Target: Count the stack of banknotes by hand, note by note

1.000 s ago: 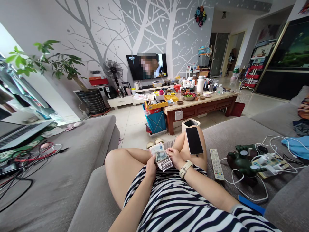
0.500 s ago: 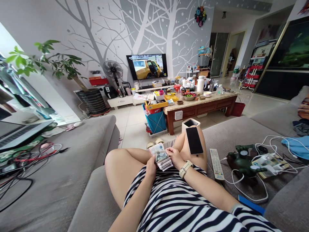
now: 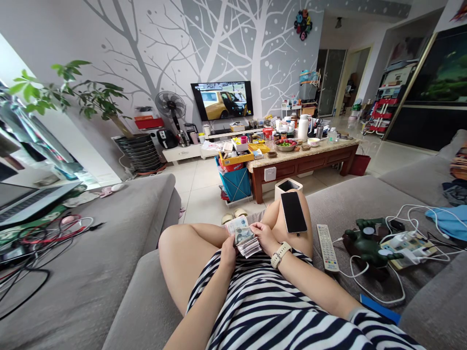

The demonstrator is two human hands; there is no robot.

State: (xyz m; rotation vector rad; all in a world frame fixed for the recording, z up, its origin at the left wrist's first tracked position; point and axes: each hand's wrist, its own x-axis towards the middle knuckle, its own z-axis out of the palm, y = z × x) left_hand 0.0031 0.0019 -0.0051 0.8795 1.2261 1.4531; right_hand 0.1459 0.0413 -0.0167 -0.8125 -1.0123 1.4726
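Observation:
A folded stack of banknotes (image 3: 249, 247) is held over my lap, its layered ends toward me and a few notes fanned upward. My left hand (image 3: 228, 253) is closed around the left side of the stack, thumb on top. With thumb and forefinger, my right hand (image 3: 263, 236) pinches the notes' right edge; a pale watch (image 3: 280, 254) is on that wrist. A black-screened phone (image 3: 294, 212) lies on my right knee, just beyond the right hand. The undersides of the notes and some fingers are hidden.
A remote control (image 3: 328, 248), a dark green figure (image 3: 367, 243) and white cables lie on the sofa at right. Tangled cables and a laptop (image 3: 29, 201) are at left. Ahead stand a cluttered coffee table (image 3: 302, 165), a blue bin (image 3: 235, 185) and a television (image 3: 222, 101).
My hands and the banknotes look almost unmoved. Only the television picture has shifted slightly.

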